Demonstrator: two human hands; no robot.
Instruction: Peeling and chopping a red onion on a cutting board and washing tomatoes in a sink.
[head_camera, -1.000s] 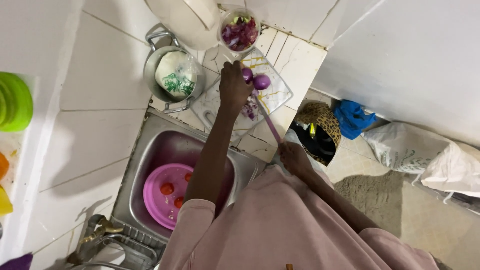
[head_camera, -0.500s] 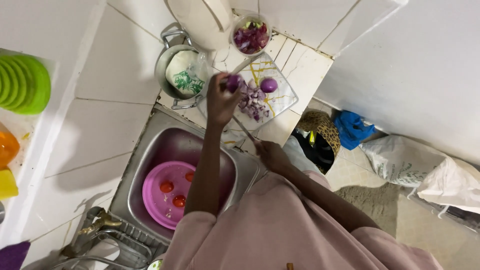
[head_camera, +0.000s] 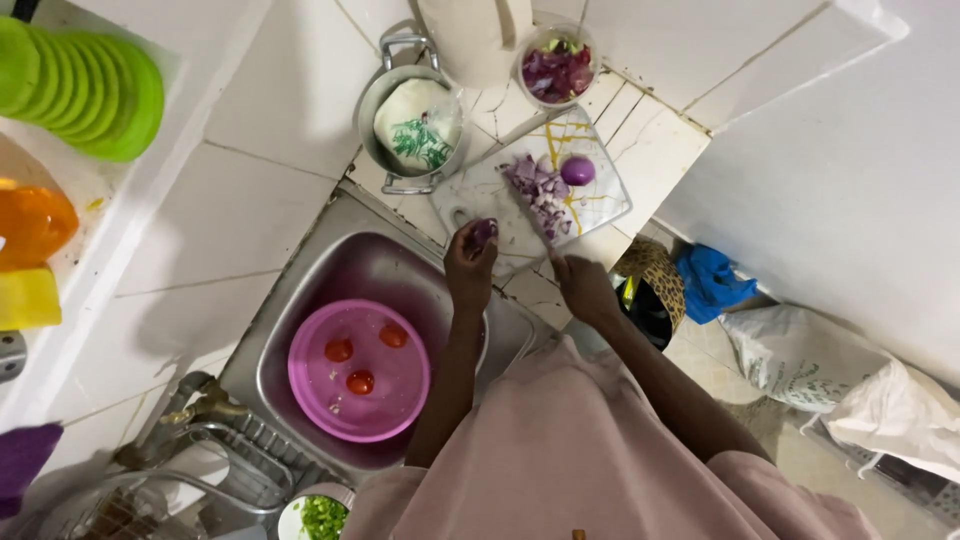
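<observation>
Since the frame 0.5 s earlier, left hand (head_camera: 470, 262) has drawn back from over the marble cutting board (head_camera: 610, 205) to the board's near edge beside the sink (head_camera: 300, 300), and now has an onion piece (head_camera: 484, 232) pinched in curled fingers. Near field: pink sleeve and both forearms; pink basin (head_camera: 310, 395) sits in the sink with 3 small tomatoes (head_camera: 360, 381) inside; a bowl of chopped greens (head_camera: 320, 517) shows at the bottom edge. Right hand (head_camera: 585, 288) is closed around what looks like a knife handle; the blade (head_camera: 535, 222) runs away from the hand, up and left across the board, its tip reaching the pile of chopped purple onion (head_camera: 538, 190). I cannot tell how firm the grip is. Key relation: the onion piece lies just left of the blade line, well short of the pile; the knife's long axis runs diagonally from near right to far left, and the left hand is the nearer of the 2 to the piece, already holding it. Beyond the pile, 1 rounded onion half (head_camera: 577, 170) rests on the board. Further off: a metal pot (head_camera: 385, 100) with a patterned bag inside, a clear tub of onion peelings (head_camera: 557, 68), and stacked green plates (head_camera: 90, 85) far left.
</observation>
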